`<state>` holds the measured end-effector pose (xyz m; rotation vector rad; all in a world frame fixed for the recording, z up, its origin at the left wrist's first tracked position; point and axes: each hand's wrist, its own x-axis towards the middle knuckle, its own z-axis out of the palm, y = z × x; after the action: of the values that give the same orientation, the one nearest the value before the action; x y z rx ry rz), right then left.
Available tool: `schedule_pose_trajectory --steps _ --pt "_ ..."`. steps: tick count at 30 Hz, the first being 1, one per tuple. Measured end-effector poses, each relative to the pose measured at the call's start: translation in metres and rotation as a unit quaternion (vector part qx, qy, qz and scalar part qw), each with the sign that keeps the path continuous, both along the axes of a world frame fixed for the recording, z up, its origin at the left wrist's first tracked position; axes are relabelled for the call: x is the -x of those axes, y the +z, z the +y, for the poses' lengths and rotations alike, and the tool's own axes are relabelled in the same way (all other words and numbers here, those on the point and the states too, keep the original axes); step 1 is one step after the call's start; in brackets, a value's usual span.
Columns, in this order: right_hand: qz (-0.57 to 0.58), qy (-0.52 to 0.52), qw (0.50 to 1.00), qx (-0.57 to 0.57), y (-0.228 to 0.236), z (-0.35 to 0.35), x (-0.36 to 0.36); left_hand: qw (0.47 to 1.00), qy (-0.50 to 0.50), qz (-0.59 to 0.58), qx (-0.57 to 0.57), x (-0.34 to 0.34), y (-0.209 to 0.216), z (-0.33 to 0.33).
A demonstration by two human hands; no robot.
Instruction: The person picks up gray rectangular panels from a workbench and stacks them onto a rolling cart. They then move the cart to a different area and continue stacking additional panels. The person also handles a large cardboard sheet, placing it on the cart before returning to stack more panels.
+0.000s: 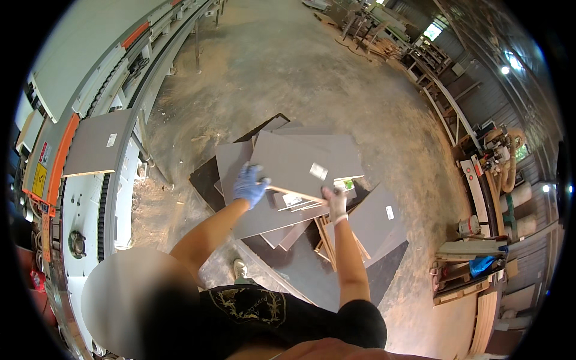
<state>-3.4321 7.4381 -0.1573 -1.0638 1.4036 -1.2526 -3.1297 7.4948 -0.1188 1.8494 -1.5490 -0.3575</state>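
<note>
A grey board (287, 157) with a white label is gripped along its near edge, its pale raw side facing me. My left hand (249, 186), in a blue glove, is closed on that board's near left corner. On the near right corner my right hand (336, 204), in a pale glove with darker fingertips, is closed too. Beneath lies an untidy pile of grey boards, one (384, 213) with a label sticking out to the right. Narrow strips (325, 245) with raw edges lie by my right forearm. The gloves hide parts of the board's corners.
On my left runs a long machine (90, 207) with an orange guard and a chain track; a grey panel (96, 144) rests on it. Dusty concrete floor (264, 66) stretches ahead. Stacked planks (471, 247) with a blue bag (482, 266) stand at the right. My shoe (240, 268) is beside the pile.
</note>
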Motion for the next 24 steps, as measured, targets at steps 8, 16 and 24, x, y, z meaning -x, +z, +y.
schedule_pose_trajectory --steps 8,16,24 --pt "-0.338 0.425 0.808 -0.229 0.078 0.148 -0.118 0.628 0.1 0.752 0.175 -0.102 0.006 0.146" --pt "-0.238 0.549 0.761 -0.253 0.066 0.313 -0.216 0.678 0.331 0.626 0.196 -0.043 0.019 0.316" --pt "-0.089 0.525 0.789 -0.306 0.027 0.319 -0.27 0.62 0.385 0.641 0.237 -0.279 -0.003 0.423"
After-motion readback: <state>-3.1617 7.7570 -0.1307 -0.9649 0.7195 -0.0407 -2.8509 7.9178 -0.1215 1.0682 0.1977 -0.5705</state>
